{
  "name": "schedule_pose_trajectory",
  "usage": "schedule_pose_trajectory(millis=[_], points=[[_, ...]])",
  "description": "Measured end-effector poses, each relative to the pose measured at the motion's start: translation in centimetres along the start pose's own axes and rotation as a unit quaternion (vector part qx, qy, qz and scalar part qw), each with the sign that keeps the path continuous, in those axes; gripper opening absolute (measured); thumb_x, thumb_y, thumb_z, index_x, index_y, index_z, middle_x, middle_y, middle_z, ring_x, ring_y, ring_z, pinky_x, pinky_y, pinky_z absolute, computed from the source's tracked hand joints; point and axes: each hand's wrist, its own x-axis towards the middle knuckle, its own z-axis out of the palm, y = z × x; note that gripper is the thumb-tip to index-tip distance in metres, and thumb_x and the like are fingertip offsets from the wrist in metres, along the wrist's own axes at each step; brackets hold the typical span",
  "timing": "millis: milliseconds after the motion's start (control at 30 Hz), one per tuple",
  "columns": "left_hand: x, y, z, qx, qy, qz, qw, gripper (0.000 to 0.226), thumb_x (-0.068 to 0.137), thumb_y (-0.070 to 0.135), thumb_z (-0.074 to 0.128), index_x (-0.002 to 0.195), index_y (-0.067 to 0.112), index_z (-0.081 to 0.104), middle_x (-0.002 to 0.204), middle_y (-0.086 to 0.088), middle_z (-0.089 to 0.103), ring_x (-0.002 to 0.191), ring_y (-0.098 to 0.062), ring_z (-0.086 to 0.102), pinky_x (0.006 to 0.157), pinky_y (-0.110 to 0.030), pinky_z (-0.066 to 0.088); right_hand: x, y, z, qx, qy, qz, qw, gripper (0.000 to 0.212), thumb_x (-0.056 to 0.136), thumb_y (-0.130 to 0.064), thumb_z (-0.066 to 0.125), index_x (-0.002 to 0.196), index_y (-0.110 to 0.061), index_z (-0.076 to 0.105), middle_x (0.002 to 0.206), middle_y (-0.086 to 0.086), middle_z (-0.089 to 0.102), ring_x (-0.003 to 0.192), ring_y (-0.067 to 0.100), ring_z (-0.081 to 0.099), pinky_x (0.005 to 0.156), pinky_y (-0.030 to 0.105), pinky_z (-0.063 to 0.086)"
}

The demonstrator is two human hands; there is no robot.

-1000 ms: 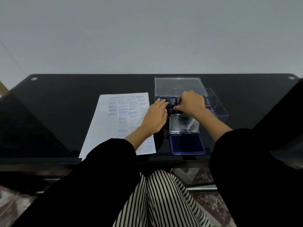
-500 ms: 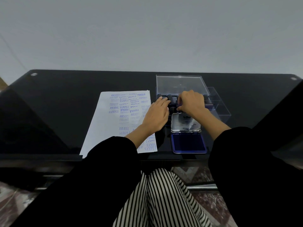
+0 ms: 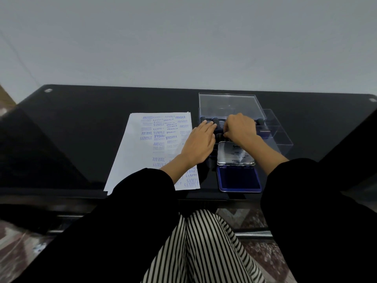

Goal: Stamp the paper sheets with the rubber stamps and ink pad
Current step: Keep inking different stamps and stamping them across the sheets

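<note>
On the black glass surface [image 3: 81,129], the open ink pad [image 3: 238,178] lies nearest me, its metal lid [image 3: 234,156] folded back under my right wrist. Behind it, my right hand [image 3: 240,127] curls over the rubber stamps [image 3: 215,120] in the clear plastic box [image 3: 228,105], hiding whether it grips one. My left hand [image 3: 199,144] lies flat, fingers straight, crossing the stamped paper sheet [image 3: 138,156], fingertips at the box's left end.

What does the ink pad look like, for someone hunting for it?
Start at the black glass desk and find the white stamped sheet. Just right of it, at the front edge, lies the ink pad: a flat open case with a dark blue pad and silvery lid, unlike the clear box behind.
</note>
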Motion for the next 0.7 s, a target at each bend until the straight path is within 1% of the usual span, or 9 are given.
schedule_pose_trajectory(millis=[133,233,333,400,467,533,600,700], points=[[0.0,0.0,-0.1,0.004,-0.007,-0.002,1.000,0.044,0.101,0.020,0.029,0.143,0.006,0.033,0.151,-0.007,0.032,0.144,-0.021,0.020,0.117,-0.040,0.020,-0.1,-0.1,-0.1,0.020,0.005,0.008,1.000,0.025,0.086,-0.021,0.065,0.106,-0.006,0.066,0.107,0.018,0.064,0.096,0.034,0.063,0.075,0.038,0.049],[0.0,0.0,-0.1,0.011,-0.007,-0.002,1.000,0.044,0.101,0.020,0.028,0.143,0.006,0.033,0.152,-0.007,0.031,0.144,-0.020,0.019,0.118,-0.035,0.018,-0.1,-0.2,-0.4,0.067,0.003,0.011,0.998,0.025,0.087,-0.025,0.065,0.100,-0.004,0.068,0.103,0.017,0.065,0.092,0.033,0.064,0.072,0.036,0.048],[0.0,0.1,-0.2,0.010,-0.007,0.000,1.000,0.044,0.102,0.020,0.028,0.143,0.005,0.033,0.152,-0.008,0.031,0.144,-0.020,0.019,0.119,-0.031,0.015,0.1,-0.4,-0.7,0.122,-0.034,0.007,0.992,0.025,0.085,-0.025,0.066,0.094,-0.002,0.069,0.095,0.017,0.068,0.088,0.032,0.064,0.068,0.033,0.047],[0.0,0.1,-0.3,0.009,-0.009,0.002,1.000,0.044,0.101,0.019,0.029,0.143,0.004,0.033,0.152,-0.009,0.031,0.144,-0.021,0.018,0.119,-0.031,0.015,0.2,-0.7,-0.7,0.137,-0.056,0.006,0.989,0.029,0.084,-0.027,0.067,0.097,-0.001,0.068,0.095,0.017,0.068,0.087,0.031,0.064,0.071,0.035,0.051],[-0.1,0.1,-0.4,0.009,-0.007,0.004,1.000,0.045,0.101,0.017,0.029,0.143,0.003,0.031,0.152,-0.009,0.029,0.145,-0.021,0.018,0.119,-0.030,0.014,0.1,-1.0,-0.8,0.135,-0.062,0.008,0.989,0.033,0.083,-0.029,0.068,0.100,-0.001,0.066,0.098,0.017,0.067,0.089,0.031,0.063,0.073,0.035,0.050],[-0.2,0.1,-0.4,0.007,0.000,0.003,1.000,0.045,0.101,0.017,0.029,0.144,0.004,0.030,0.153,-0.009,0.027,0.145,-0.021,0.016,0.119,-0.031,0.013,0.0,-1.3,-0.8,0.115,-0.064,0.014,0.991,0.034,0.083,-0.030,0.068,0.101,-0.002,0.062,0.104,0.016,0.064,0.094,0.032,0.062,0.072,0.034,0.045],[-0.3,0.1,-0.3,0.007,0.010,0.000,1.000,0.045,0.101,0.018,0.029,0.144,0.004,0.030,0.153,-0.009,0.027,0.146,-0.021,0.014,0.120,-0.032,0.013,-0.1,-1.6,-0.8,0.085,-0.063,0.022,0.994,0.035,0.085,-0.030,0.066,0.106,-0.003,0.059,0.110,0.015,0.062,0.101,0.031,0.061,0.074,0.033,0.043],[-0.4,-0.1,-0.4,0.009,0.011,-0.006,1.000,0.045,0.101,0.020,0.028,0.144,0.004,0.031,0.153,-0.008,0.028,0.146,-0.020,0.013,0.118,-0.029,0.012,-0.1,-2.2,-0.6,0.051,-0.060,0.031,0.996,0.037,0.085,-0.029,0.065,0.112,-0.005,0.056,0.114,0.013,0.061,0.104,0.030,0.060,0.075,0.032,0.043]])
